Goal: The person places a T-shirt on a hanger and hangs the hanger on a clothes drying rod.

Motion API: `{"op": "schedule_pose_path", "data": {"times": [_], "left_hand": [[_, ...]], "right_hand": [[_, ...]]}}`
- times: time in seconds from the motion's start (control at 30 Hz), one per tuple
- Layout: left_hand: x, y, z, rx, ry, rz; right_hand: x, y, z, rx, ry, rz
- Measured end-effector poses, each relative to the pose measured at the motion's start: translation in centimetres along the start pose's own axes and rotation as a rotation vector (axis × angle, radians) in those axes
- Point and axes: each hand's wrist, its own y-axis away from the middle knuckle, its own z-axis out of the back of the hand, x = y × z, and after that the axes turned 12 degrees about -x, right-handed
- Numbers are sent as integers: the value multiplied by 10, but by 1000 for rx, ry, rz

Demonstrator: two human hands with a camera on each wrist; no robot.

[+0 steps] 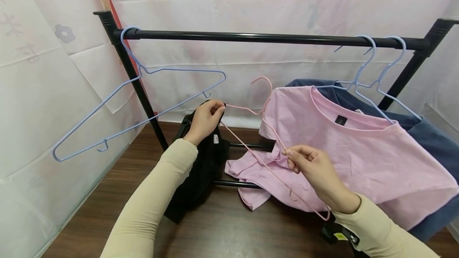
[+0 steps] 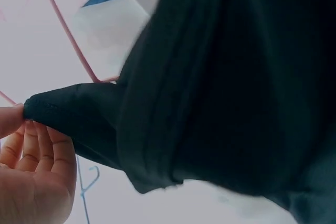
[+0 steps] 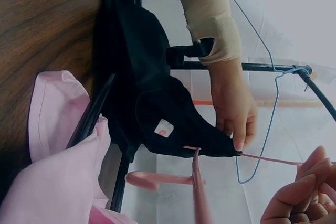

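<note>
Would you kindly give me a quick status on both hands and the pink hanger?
Left hand pinches black garment at pink hanger tip. Right hand pinches hanger's lower bar. Pink shirt hangs close behind.

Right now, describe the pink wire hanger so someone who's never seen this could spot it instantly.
Start at the black clothes rail that spans the scene; below its middle, the thin pink wire hanger is held between the left hand and the right hand. The left hand pinches one end together with a black garment. Unlike the pale blue wire hangers, it is pink and off the rail.
</note>
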Motion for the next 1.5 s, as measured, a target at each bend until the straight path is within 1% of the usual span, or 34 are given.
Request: {"op": "schedule_pose_path", "data": {"times": [0.1, 0.23, 0.3, 0.4, 0.47, 0.53, 0.6, 0.7, 0.87, 1.0, 1.23, 1.5], "left_hand": [[-7, 0, 0, 5, 21, -12], [-15, -2, 0, 19, 23, -41], [-17, -3, 2, 14, -18, -69], [-15, -6, 6, -11, -127, -101], [-12, -8, 8, -27, -201, -105], [-8, -9, 9, -36, -231, -96], [-4, -8, 9, -41, -219, -91], [-1, -5, 6, -61, -172, -112], [-5, -1, 2, -66, -99, -137], [-12, 1, 1, -45, -54, -135], [-26, 4, -2, -44, 33, -187], [-42, 9, -3, -43, 99, -210]], "right_hand": [[-1, -1, -1, -3, -23, 3], [-1, -1, -1, -4, -63, 4], [0, 0, 0, -6, -80, 8], [2, 2, 2, -7, -102, 12], [3, 3, 3, -5, -111, 14], [4, 4, 4, 2, -111, 16], [5, 4, 3, 11, -114, 23], [5, 4, 1, 25, -112, 25], [4, 2, -3, 35, -114, 28], [2, 2, -4, 37, -114, 29], [1, 0, -4, 38, -146, 20], [0, 1, -4, 40, -167, 18]]}}
